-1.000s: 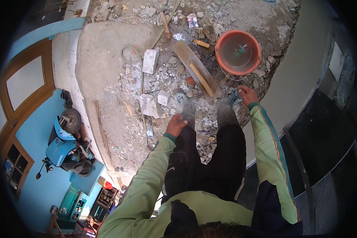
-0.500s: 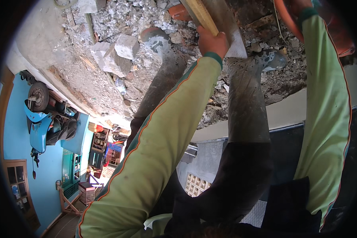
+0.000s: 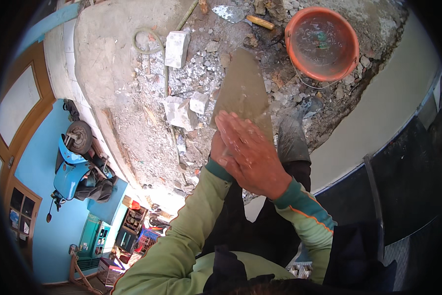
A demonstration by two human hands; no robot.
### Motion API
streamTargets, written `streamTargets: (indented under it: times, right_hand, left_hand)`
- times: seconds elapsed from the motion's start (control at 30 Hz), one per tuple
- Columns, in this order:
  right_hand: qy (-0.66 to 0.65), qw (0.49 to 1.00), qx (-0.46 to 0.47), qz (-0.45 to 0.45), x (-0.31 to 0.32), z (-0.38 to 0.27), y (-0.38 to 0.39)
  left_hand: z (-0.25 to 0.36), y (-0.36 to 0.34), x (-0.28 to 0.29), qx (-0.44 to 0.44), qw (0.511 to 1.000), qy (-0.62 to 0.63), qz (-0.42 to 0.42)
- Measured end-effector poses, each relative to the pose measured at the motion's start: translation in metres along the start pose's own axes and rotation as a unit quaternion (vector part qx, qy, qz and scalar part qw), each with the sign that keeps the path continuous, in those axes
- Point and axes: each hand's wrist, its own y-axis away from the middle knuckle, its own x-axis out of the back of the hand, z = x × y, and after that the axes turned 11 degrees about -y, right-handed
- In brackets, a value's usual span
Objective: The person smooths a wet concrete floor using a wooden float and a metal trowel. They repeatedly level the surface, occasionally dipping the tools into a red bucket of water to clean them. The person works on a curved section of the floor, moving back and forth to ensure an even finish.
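A flat, tapered plastering float (image 3: 243, 86), grey-brown on its face, points away from me between my legs. My left hand (image 3: 219, 146) grips its near end; the handle and most of those fingers are hidden. Across that end and over my left hand lies my right hand (image 3: 253, 157), back upward, fingers stretched out and wet-looking. It holds nothing that I can see. An orange bucket (image 3: 352, 49) of cloudy water, with a wire bail, stands at the upper right. Left of it on the ground rests a pointing trowel (image 3: 261, 22) with a wooden handle.
Rubble and broken stone cover the ground, with several pale blocks (image 3: 176, 49) left of the float. A hose (image 3: 166, 73) runs past them. My boot (image 3: 292, 137) stands right of the float, near a low pale wall (image 3: 378, 118). A blue scooter (image 3: 71, 172) is far left.
My right hand has left the orange bucket and come over my left hand. The float has come nearer to me and turned, its flat face now up. My view has shifted; the whole bucket shows.
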Motion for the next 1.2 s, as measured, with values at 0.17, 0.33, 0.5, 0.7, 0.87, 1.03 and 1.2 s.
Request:
streamTargets:
  times: [0.17, 0.33, 0.5, 0.7, 0.87, 1.03, 1.2]
  right_hand:
    - [-0.006, 0.998, -0.052, -0.021, -0.042, 0.015, -0.034]
    - [0.039, 0.995, -0.082, -0.039, -0.052, 0.079, -0.050]
    - [-0.006, 0.967, -0.197, 0.162, 0.037, 0.236, -0.080]
    - [0.182, 0.911, -0.038, 0.367, 0.209, 0.437, -0.156]
    - [-0.321, 0.829, -0.249, 0.385, 0.301, 0.526, -0.163]
    - [-0.744, 0.646, -0.171, -0.006, 0.244, 0.403, -0.127]
    - [-0.568, 0.812, -0.121, -0.053, 0.063, 0.144, -0.090]
  left_hand:
    - [0.070, 0.023, -0.034, 0.017, 0.958, 0.283, 0.034]
    - [0.067, -0.006, 0.010, 0.012, 0.971, -0.046, 0.233]
    - [0.064, -0.032, 0.071, -0.076, 0.868, -0.310, 0.379]
    - [0.058, -0.041, 0.071, -0.072, 0.855, -0.223, 0.463]
    - [0.035, -0.046, 0.062, -0.134, 0.804, -0.381, 0.436]
    - [0.039, -0.035, 0.028, -0.116, 0.828, -0.326, 0.442]
    - [0.065, -0.054, -0.054, -0.119, 0.915, -0.117, 0.368]
